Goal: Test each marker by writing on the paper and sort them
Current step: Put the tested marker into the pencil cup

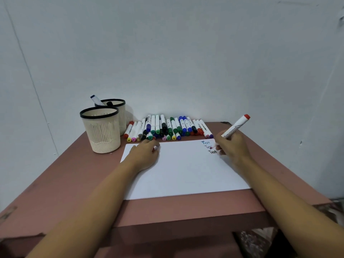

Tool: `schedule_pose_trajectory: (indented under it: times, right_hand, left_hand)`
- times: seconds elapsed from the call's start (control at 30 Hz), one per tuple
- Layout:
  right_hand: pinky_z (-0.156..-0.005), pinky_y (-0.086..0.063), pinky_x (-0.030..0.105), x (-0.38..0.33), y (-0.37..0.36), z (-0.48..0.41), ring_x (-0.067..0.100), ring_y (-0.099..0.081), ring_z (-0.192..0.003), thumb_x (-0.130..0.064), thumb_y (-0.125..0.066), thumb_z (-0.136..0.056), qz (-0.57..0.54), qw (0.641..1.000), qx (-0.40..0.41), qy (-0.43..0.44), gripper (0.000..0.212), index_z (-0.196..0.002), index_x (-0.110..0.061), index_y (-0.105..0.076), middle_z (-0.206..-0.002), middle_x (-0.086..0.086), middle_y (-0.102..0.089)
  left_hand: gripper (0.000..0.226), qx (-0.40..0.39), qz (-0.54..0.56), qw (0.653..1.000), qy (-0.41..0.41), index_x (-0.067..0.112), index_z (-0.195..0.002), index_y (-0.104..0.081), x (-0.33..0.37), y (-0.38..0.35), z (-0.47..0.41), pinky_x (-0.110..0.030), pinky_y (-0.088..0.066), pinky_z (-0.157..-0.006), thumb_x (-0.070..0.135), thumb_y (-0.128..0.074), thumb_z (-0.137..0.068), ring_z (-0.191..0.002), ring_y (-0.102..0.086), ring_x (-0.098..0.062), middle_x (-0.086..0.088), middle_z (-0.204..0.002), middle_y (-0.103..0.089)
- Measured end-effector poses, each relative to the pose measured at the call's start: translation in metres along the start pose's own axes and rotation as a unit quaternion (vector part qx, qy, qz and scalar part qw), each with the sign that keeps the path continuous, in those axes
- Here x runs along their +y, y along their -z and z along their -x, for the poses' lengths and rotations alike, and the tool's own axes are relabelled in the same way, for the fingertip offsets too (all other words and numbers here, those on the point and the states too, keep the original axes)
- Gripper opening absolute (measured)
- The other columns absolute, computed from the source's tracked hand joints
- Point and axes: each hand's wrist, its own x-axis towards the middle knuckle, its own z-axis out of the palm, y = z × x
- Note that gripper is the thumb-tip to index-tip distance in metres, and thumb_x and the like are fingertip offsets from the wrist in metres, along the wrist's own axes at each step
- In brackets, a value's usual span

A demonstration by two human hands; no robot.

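A white sheet of paper (184, 170) lies on the reddish-brown table (78, 175). Three small "Test" words (208, 147) are written near its far right corner. My right hand (231, 146) grips a white marker with a red end (236, 126), its tip down on the paper by the words. My left hand (144, 155) rests on the paper's far left corner, and something small and red, likely the cap, shows between its fingertips. A row of several capped markers (167, 128) in mixed colours lies along the table's back edge.
Two cream cups with black rims stand at the back left: the near cup (101, 130) and the far cup (115, 112), which holds a white marker and a dark one. A white wall rises right behind the table.
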Motion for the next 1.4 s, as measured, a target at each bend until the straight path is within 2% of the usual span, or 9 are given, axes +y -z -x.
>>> schedule_pose_trajectory:
  times: [0.17, 0.27, 0.37, 0.6, 0.77, 0.93, 1.07, 1.3, 1.4]
  right_hand:
    - [-0.058, -0.041, 0.034, 0.013, 0.001, 0.001, 0.022, -0.05, -0.055, -0.033, -0.059, -0.063, 0.056, 0.997, 0.049, -0.015, 0.03, -0.071, -0.004, -0.052, -0.064, 0.012, -0.056]
    - [-0.054, -0.041, 0.033, 0.015, 0.0, -0.001, 0.022, -0.049, -0.049, -0.025, -0.061, -0.068, 0.045, 0.998, 0.041, -0.02, 0.02, -0.069, -0.006, -0.053, -0.062, 0.014, -0.059]
    - [-0.05, -0.042, 0.029, 0.018, 0.001, -0.003, 0.019, -0.048, -0.045, -0.011, -0.06, -0.079, 0.043, 0.998, 0.035, -0.013, 0.013, -0.077, 0.0, -0.055, -0.061, 0.014, -0.059]
    - [-0.049, -0.042, 0.027, 0.02, 0.0, -0.004, 0.015, -0.049, -0.045, -0.009, -0.059, -0.079, 0.05, 0.999, 0.022, -0.001, 0.008, -0.072, -0.005, -0.057, -0.064, 0.015, -0.063]
    - [-0.055, -0.044, 0.031, 0.025, 0.0, -0.007, 0.019, -0.052, -0.051, -0.017, -0.062, -0.077, 0.074, 0.996, 0.058, -0.004, 0.015, -0.07, -0.005, -0.057, -0.063, 0.01, -0.061]
    - [-0.052, -0.046, 0.029, 0.022, 0.0, -0.006, 0.019, -0.053, -0.05, -0.011, -0.062, -0.083, 0.033, 0.998, 0.044, 0.004, 0.012, -0.074, -0.007, -0.055, -0.066, 0.014, -0.062]
    - [-0.059, -0.046, 0.034, 0.025, -0.001, -0.008, 0.022, -0.053, -0.055, -0.02, -0.061, -0.075, 0.066, 0.997, 0.044, -0.001, 0.016, -0.072, -0.005, -0.055, -0.071, 0.02, -0.064]
    - [-0.056, -0.04, 0.035, 0.024, -0.001, -0.008, 0.024, -0.049, -0.054, -0.033, -0.056, -0.06, 0.047, 0.996, 0.074, -0.01, 0.025, -0.066, -0.009, -0.049, -0.061, 0.011, -0.055]
    - [-0.057, -0.041, 0.036, 0.023, -0.001, -0.007, 0.023, -0.049, -0.055, -0.035, -0.055, -0.057, 0.057, 0.995, 0.077, -0.012, 0.035, -0.066, -0.001, -0.051, -0.06, 0.011, -0.055]
  left_hand:
    - [0.029, -0.002, 0.0, 1.0, -0.002, 0.021, -0.123, -0.052, -0.002, -0.001, -0.001, -0.041, -0.035, -0.104, 0.029, -0.038, -0.099, -0.113, -0.05, -0.022, -0.004, -0.129, -0.049]
    - [0.03, -0.001, -0.004, 1.0, -0.006, 0.021, -0.124, -0.053, -0.003, -0.001, -0.002, -0.041, -0.035, -0.104, 0.029, -0.038, -0.099, -0.114, -0.05, -0.021, -0.004, -0.13, -0.049]
    - [0.029, 0.001, -0.001, 1.0, -0.009, 0.022, -0.122, -0.053, -0.004, -0.002, -0.004, -0.042, -0.035, -0.104, 0.029, -0.039, -0.099, -0.113, -0.051, -0.02, -0.003, -0.13, -0.049]
    - [0.029, 0.002, -0.004, 1.0, -0.01, 0.022, -0.123, -0.053, -0.006, -0.004, -0.005, -0.041, -0.036, -0.104, 0.028, -0.039, -0.099, -0.113, -0.051, -0.02, -0.003, -0.13, -0.049]
    - [0.029, 0.0, -0.009, 1.0, -0.014, 0.022, -0.123, -0.053, -0.007, -0.004, -0.006, -0.041, -0.036, -0.103, 0.028, -0.039, -0.098, -0.113, -0.051, -0.02, -0.003, -0.131, -0.049]
    - [0.029, 0.001, -0.011, 1.0, -0.013, 0.022, -0.123, -0.053, -0.007, -0.004, -0.007, -0.04, -0.036, -0.103, 0.028, -0.039, -0.098, -0.113, -0.051, -0.02, -0.003, -0.13, -0.049]
    - [0.029, 0.0, -0.01, 1.0, -0.014, 0.023, -0.123, -0.053, -0.007, -0.004, -0.007, -0.04, -0.037, -0.103, 0.029, -0.039, -0.098, -0.112, -0.051, -0.019, -0.002, -0.129, -0.049]
    - [0.029, 0.003, -0.011, 1.0, -0.016, 0.022, -0.123, -0.054, -0.007, -0.003, -0.006, -0.039, -0.037, -0.102, 0.028, -0.04, -0.098, -0.112, -0.051, -0.019, -0.003, -0.129, -0.05]
    - [0.029, 0.006, -0.014, 1.0, -0.016, 0.022, -0.122, -0.054, -0.006, -0.003, -0.007, -0.039, -0.037, -0.102, 0.028, -0.04, -0.098, -0.11, -0.051, -0.018, -0.003, -0.127, -0.05]
